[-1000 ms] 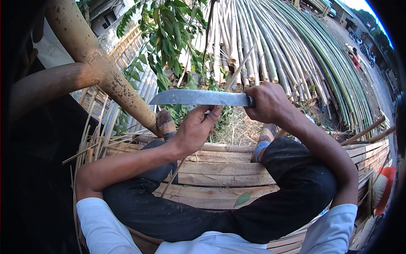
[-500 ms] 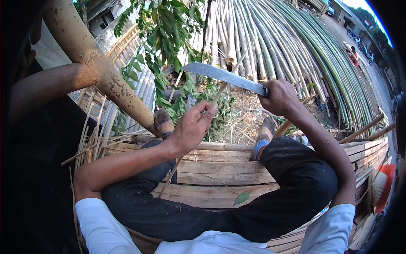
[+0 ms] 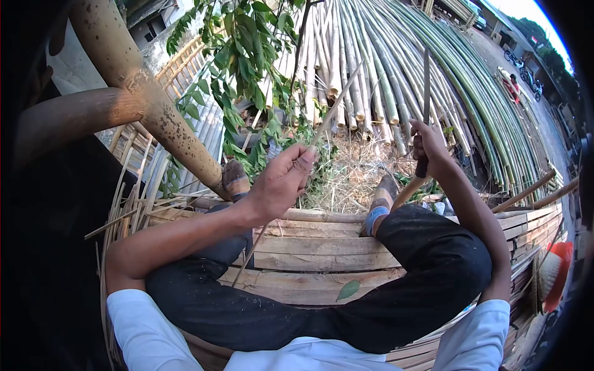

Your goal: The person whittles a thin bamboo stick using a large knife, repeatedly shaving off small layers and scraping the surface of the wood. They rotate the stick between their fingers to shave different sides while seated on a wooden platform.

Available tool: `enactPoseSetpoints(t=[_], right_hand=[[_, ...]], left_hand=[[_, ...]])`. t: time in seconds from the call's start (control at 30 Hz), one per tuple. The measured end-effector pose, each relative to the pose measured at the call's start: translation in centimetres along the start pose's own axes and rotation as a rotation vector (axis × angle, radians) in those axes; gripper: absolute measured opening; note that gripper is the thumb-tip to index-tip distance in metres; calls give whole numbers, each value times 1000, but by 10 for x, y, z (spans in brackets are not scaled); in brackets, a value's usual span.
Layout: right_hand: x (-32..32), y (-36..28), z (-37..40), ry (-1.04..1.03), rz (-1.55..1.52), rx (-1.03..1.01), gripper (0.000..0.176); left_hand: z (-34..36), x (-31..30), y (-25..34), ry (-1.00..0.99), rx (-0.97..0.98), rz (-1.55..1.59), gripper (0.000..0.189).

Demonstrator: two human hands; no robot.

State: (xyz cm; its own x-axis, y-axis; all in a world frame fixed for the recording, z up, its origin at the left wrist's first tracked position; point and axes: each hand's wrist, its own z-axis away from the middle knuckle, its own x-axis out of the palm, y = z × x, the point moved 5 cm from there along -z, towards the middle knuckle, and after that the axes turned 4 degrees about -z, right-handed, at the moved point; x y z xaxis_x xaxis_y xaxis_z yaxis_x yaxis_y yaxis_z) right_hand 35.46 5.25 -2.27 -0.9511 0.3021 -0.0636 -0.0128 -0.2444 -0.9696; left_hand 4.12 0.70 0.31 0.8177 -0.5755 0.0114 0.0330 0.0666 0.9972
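My left hand [image 3: 284,182] is closed around a thin bamboo strip [image 3: 334,110]. The strip's upper part slants up and away to the right, while its lower end runs down past my wrist towards my lap. In my right hand [image 3: 431,150] is the dark handle of a machete, gripped above my right knee. The machete's long blade [image 3: 427,86] points upward, seen nearly edge-on, and is apart from the strip. Below my hands lies a bench of split bamboo slats [image 3: 328,247], where I sit with a green leaf [image 3: 348,289] between my legs.
Long bamboo poles [image 3: 396,68] are piled ahead. A thick forked bamboo post [image 3: 176,133] rises at left, beside a leafy branch [image 3: 247,43]. Shavings [image 3: 349,176] cover the ground between my feet. A red and straw-coloured hat [image 3: 552,275] is at far right. A person [image 3: 513,88] is in the distance.
The machete has swung from lying across the strip to pointing upward at the right, off the strip. My right hand has moved right and slightly down. My left hand holds nearly still.
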Motion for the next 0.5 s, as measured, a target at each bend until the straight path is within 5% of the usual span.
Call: enactPoseSetpoints(t=[0.13, 0.2, 0.27, 0.33, 0.5], right_hand=[[13, -15, 7, -100, -11, -135, 28], [40, -36, 23, -174, 539, -603, 32], [64, -55, 52, -208, 861, -600, 26], [85, -60, 65, -245, 994, -919, 19], [112, -59, 75, -334, 1163, -951, 16]], left_hand=[[-3, 0, -8, 11, -26, -50, 27], [-3, 0, -9, 4, -40, 8, 28], [-3, 0, -11, -9, -55, 64, 29], [-4, -2, -13, 7, -77, 62, 29], [-3, -1, -12, 25, -99, 31, 30]])
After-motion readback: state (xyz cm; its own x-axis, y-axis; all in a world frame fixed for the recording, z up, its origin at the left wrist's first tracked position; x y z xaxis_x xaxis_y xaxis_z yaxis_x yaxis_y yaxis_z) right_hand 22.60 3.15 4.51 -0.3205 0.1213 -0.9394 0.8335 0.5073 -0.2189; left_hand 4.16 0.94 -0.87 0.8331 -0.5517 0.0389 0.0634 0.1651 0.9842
